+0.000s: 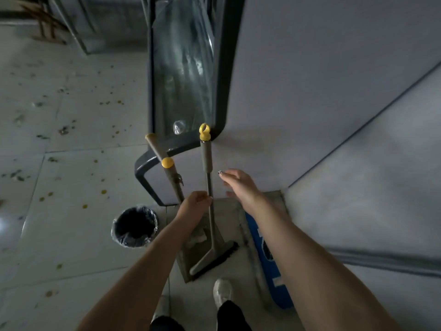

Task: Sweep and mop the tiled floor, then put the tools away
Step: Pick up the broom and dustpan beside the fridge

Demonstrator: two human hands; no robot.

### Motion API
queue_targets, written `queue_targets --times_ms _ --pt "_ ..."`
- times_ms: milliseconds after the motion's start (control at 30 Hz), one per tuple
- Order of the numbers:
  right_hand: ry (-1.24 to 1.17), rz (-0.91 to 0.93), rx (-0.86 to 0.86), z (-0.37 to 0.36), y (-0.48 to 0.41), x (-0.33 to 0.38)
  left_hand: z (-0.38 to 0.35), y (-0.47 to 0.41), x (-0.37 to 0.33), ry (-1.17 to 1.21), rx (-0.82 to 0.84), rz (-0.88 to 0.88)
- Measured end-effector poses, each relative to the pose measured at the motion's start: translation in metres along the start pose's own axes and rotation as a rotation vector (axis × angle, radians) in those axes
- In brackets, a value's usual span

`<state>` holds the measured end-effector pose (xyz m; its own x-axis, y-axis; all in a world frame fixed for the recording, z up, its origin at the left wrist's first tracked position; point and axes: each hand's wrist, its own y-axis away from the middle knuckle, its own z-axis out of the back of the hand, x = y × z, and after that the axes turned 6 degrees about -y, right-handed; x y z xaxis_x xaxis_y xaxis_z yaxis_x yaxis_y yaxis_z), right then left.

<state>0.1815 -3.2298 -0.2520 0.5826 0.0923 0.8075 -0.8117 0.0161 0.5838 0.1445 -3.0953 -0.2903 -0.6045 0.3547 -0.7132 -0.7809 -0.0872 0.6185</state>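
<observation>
Here left hand (194, 203) grips slim grey broom (210, 204) pole.

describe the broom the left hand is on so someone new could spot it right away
Start at the tall dark-framed glass panel against the grey wall. At its foot stand several grey handles with yellow tips. The broom is the rightmost, upright, pinched by the left hand; it alone ends in a yellow ring, and its black bristle head rests in the dustpan.

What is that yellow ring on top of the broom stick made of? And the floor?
The yellow ring looks like smooth moulded plastic: bright, even colour and rounded edges. The broom stick below it is dull grey, maybe coated metal or plastic; I cannot tell which. The floor looks like glazed tile, pale and shiny, with straight joint lines.
</observation>
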Motion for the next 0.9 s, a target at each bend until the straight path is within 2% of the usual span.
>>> queue_targets --times_ms 300,467,567,733,900 --pt "0.104 0.078 0.072 -0.013 -0.068 -0.001 -0.032 -0.047 0.004 -0.119 -0.007 0.051" --pt "0.140 0.082 0.160 -0.017 -0.098 -0.002 -0.034 -0.088 0.010 -0.056 -0.048 0.115" --pt "0.088 0.103 0.209 -0.018 -0.111 -0.003 -0.033 -0.105 0.008 0.021 -0.039 0.113" --pt "0.037 0.130 0.242 -0.015 -0.121 -0.011 -0.035 -0.115 0.002 0.001 -0.061 0.025" --pt "-0.053 0.133 0.189 -0.011 -0.120 -0.022 -0.042 -0.111 0.005 -0.010 -0.052 0.010"
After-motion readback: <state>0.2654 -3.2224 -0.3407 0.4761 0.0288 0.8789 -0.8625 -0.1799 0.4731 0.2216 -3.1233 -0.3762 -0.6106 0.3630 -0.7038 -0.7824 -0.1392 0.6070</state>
